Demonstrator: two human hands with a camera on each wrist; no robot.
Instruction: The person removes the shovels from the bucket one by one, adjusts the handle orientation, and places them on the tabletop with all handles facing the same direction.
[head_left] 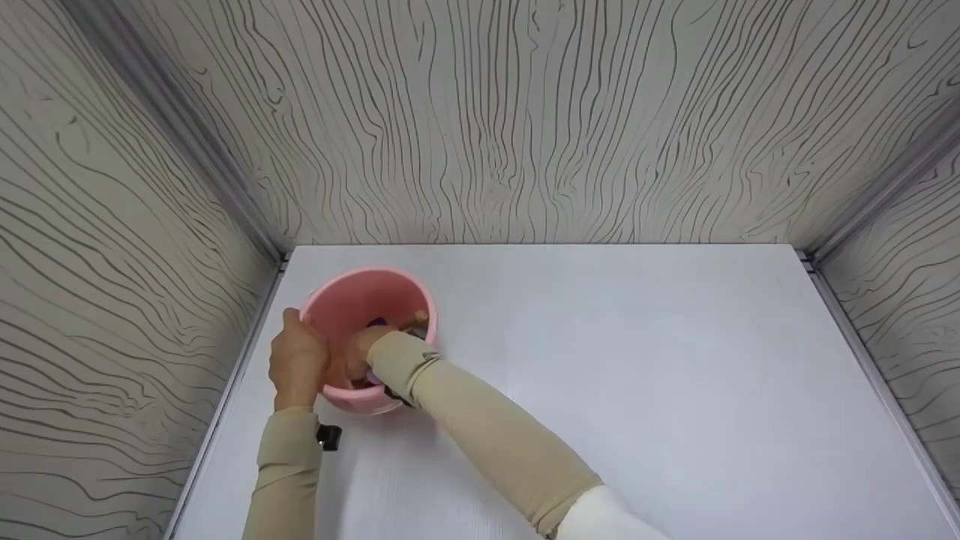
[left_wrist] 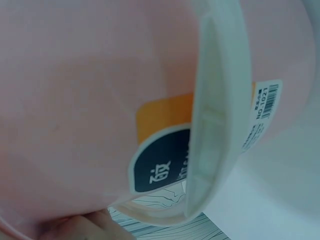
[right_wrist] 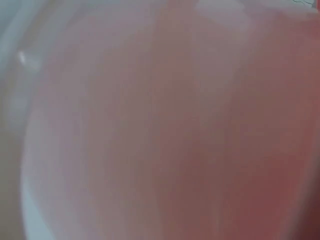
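right hand [head_left: 364, 351]: fingertips hidden in bucket [head_left: 356, 296] | contents [head_left: 421, 317]: mostly covered, unclear | label [left_wrist: 160, 162]: partly behind handle [left_wrist: 229, 100] | right-wrist view: blurred

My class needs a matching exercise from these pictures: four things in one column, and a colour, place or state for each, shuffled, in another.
Column one:
1. Bucket
2. Left hand
3. Right hand
4. Back wall

Column two:
A. Reaching inside the bucket
B. Patterned with dark wavy lines
C. Pink
D. Holding the bucket at its side

Right pairs: 1-C, 2-D, 3-A, 4-B
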